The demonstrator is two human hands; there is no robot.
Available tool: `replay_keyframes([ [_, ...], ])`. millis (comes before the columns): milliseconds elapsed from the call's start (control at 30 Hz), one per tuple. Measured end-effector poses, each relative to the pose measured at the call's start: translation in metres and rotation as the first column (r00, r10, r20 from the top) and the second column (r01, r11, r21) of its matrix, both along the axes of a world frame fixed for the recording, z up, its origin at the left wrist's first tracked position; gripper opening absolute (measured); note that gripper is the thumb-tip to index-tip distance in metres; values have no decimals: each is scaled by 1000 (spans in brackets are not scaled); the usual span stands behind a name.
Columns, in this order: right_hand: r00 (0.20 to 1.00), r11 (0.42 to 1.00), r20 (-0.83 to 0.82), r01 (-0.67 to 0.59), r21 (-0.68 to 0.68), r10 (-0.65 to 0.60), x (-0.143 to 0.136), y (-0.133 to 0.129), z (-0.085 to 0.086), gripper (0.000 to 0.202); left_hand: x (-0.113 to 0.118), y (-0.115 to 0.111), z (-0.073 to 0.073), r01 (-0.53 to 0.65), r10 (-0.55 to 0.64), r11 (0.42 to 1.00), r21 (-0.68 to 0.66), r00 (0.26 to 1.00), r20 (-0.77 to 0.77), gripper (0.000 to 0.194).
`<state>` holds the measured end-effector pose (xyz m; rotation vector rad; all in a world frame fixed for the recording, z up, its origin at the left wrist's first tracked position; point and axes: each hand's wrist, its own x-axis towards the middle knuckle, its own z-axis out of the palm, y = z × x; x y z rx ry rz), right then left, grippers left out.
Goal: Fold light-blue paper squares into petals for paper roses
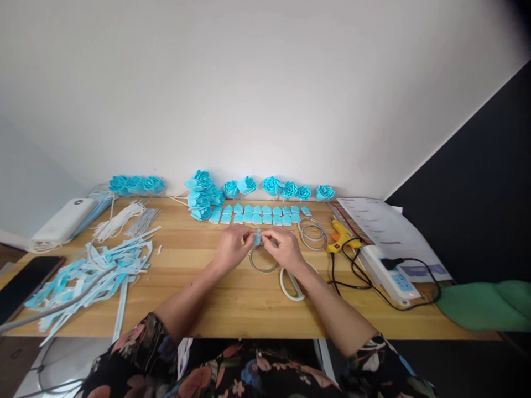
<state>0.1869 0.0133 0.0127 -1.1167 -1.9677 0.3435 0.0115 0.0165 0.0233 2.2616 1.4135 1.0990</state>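
Between my two hands, over the middle of the wooden table, is a small light blue petal piece [257,238]. My left hand [234,243] pinches it from the left with thumb and fingers. From the right, my right hand [282,244] pinches the same piece. Just beyond my fingers lie two rows of cut blue petals [266,215]. A grey ring [263,270] rests on the table below my hands, partly covered by the right one. A white curved band [292,296] lies under my right forearm.
Blue flowers [201,196] stand along the wall. Trimmed strips [99,282], a phone [29,282] and a white power bank [64,221] occupy the left. To the right are tape rings [313,233], a yellow glue gun [342,236], a power strip [390,276], cords and paper [385,226].
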Motion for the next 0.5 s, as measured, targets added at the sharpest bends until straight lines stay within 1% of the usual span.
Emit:
replay_keyframes([
  [67,998,998,-55,12,-55,-15,1,0,2,15,-13,0,10,-72,72,997,-6,997,17,19],
  [100,996,996,-87,17,-89,-25,2,1,2,14,-22,-2,16,-111,111,994,-8,994,20,20],
  [167,987,987,-153,18,-159,-42,3,2,2,13,-49,-11,25,-193,193,981,-24,981,1,22],
  [233,977,977,-208,-8,-212,-37,4,3,1,14,-82,-27,29,-292,289,956,-41,955,-61,23],
  [300,971,968,-240,-53,-246,-8,4,3,0,15,-119,-46,24,-366,353,928,-61,922,-158,24],
  [400,965,950,-257,-121,-288,45,5,3,1,17,-171,-74,8,-513,464,853,-91,828,-315,22],
  [467,964,937,-258,-145,-318,62,5,2,3,18,-200,-90,-2,-605,538,793,-72,750,-385,24],
  [500,965,931,-253,-150,-332,65,4,2,4,19,-212,-96,-6,-629,552,773,-78,728,-407,25],
])
